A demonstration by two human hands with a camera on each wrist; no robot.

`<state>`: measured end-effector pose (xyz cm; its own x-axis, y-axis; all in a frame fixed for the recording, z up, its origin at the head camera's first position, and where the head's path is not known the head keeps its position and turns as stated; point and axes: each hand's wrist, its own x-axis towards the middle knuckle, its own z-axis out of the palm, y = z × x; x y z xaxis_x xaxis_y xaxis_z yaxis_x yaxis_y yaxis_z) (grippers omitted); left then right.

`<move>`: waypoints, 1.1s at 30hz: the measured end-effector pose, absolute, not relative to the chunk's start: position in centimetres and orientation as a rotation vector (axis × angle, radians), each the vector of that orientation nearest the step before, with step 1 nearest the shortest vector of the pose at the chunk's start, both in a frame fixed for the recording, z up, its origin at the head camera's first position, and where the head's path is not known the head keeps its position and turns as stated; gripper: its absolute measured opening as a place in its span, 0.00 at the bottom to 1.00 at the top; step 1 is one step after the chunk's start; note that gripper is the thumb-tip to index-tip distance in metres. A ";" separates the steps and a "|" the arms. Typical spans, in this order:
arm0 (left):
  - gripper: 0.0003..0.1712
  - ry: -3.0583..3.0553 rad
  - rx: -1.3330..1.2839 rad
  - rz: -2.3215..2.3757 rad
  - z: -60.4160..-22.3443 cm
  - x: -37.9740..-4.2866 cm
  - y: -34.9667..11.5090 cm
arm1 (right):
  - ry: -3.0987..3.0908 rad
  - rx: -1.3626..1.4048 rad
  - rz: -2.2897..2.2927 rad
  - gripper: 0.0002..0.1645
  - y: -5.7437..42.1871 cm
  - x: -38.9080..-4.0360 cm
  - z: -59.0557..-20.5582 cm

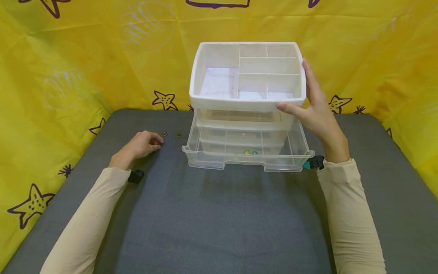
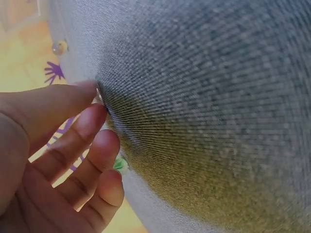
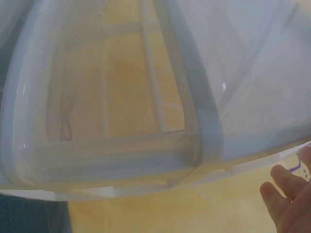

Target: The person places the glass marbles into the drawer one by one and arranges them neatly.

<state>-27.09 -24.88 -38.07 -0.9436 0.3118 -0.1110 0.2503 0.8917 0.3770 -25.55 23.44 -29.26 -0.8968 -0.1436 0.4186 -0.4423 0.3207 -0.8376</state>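
Observation:
A white plastic drawer organizer (image 1: pixel 248 104) stands on the table with a divided tray on top. Its lowest clear drawer (image 1: pixel 205 159) is pulled out toward the front, and two small greenish marbles (image 1: pixel 247 152) lie inside. My right hand (image 1: pixel 318 110) grips the organizer's top right corner, thumb on the front rim and fingers along the side. To the left, my left hand (image 1: pixel 142 145) pinches a small marble (image 2: pixel 100 92) between thumb and index finger at the table surface; the fingertips mostly hide it. Close to that hand lie two more marbles, one glassy (image 2: pixel 60 47) and one green (image 2: pixel 120 165).
A grey cloth covers the table (image 1: pixel 219 220). Behind and at both sides hangs a yellow curtain (image 1: pixel 137 57) with purple starfish drawings. Dark straps (image 1: pixel 136 176) sit at both wrists, the right one beside the open drawer's corner.

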 end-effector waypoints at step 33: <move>0.09 3.140 0.673 0.704 -31.6 -22.9 -19.0 | -2.325 0.521 1.617 0.65 23.4 -25.4 -29.3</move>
<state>-22.91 -19.04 -31.55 -0.9061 0.3579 0.2258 0.4200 0.8253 0.3773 -25.44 23.42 -29.27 -0.9014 -0.1417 0.4092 -0.4329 0.3155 -0.8444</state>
